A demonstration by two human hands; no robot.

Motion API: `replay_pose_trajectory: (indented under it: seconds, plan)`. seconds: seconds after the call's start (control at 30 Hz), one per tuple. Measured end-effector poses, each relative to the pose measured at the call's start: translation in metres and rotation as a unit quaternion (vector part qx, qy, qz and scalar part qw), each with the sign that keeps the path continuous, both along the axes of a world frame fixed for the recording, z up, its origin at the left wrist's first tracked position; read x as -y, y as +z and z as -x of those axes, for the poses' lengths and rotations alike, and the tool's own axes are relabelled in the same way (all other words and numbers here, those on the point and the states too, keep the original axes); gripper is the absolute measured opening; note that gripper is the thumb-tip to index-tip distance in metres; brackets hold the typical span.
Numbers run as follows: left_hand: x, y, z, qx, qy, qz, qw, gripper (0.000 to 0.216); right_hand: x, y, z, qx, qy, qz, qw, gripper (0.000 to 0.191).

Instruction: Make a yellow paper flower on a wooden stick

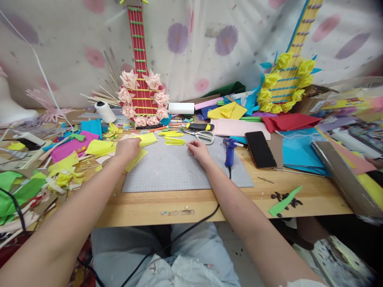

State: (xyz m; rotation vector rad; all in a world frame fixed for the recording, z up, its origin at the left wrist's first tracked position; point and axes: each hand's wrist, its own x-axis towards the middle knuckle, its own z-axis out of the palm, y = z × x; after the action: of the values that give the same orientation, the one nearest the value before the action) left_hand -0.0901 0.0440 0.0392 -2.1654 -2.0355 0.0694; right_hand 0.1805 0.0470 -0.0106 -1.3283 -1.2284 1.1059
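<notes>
My left hand (127, 146) rests with curled fingers on a stack of yellow paper sheets (146, 139) at the left edge of the grey cutting mat (173, 167). My right hand (198, 150) lies on the mat with its fingers curled down, nothing visible in it. Small yellow paper pieces (174, 137) lie on the mat's far edge between the hands. Scissors (203, 136) sit just beyond my right hand. A blue glue gun (229, 151) stands to its right, its black cord running off the table's front edge.
A black phone (260, 149) lies right of the glue gun. Two paper guitars, red (140, 95) and yellow-blue (287, 83), lean on the flowered backdrop. Coloured paper scraps cover the left side; blue and red sheets and a foil roll (338, 171) fill the right. Dark seeds (284, 197) lie near the front edge.
</notes>
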Motion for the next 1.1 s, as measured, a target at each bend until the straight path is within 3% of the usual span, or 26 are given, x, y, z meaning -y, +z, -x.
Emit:
replay_pose_trajectory:
  seconds: [0.17,0.23,0.3,0.37,0.43,0.5,0.6,0.67,0.77,0.93,1.1]
  plan:
    - [0.003,0.005,-0.002,0.071,0.043,-0.093,0.992,0.039,-0.003,-0.005,-0.001,0.031,0.008,-0.008,0.999,0.016]
    - [0.009,0.005,-0.009,0.093,0.029,-0.142,0.985,0.039,-0.002,-0.006,-0.001,0.072,0.001,-0.034,0.997,0.018]
    - [0.018,0.002,-0.020,0.102,-0.027,-0.157,0.982,0.038,0.002,-0.003,0.001,0.144,-0.015,-0.106,0.984,0.031]
    - [0.028,-0.006,-0.033,0.096,-0.100,-0.142,0.980,0.037,0.009,0.002,0.004,0.230,-0.024,-0.203,0.951,0.057]
    - [0.038,-0.016,-0.046,0.094,-0.187,-0.116,0.971,0.035,0.016,0.007,0.007,0.303,0.001,-0.275,0.912,0.068]
    - [0.045,-0.025,-0.056,0.102,-0.252,-0.100,0.957,0.033,0.021,0.010,0.011,0.354,0.043,-0.308,0.882,0.058]
    - [0.046,-0.033,-0.060,0.124,-0.276,-0.096,0.948,0.032,0.020,0.008,0.013,0.392,0.115,-0.308,0.859,0.019]
    - [0.043,-0.035,-0.058,0.139,-0.271,-0.104,0.947,0.035,0.017,0.005,0.012,0.394,0.131,-0.296,0.860,0.007]
    - [0.034,-0.038,-0.048,0.150,-0.237,-0.099,0.955,0.048,0.014,0.002,0.009,0.388,0.129,-0.278,0.869,0.010]
    - [0.018,-0.043,-0.024,0.132,-0.120,0.009,0.984,0.058,0.013,0.004,0.004,0.393,0.174,-0.232,0.872,0.007]
    - [0.015,-0.039,-0.005,0.091,-0.042,-0.026,0.995,0.053,0.012,0.007,-0.001,0.366,0.206,-0.207,0.884,0.005]
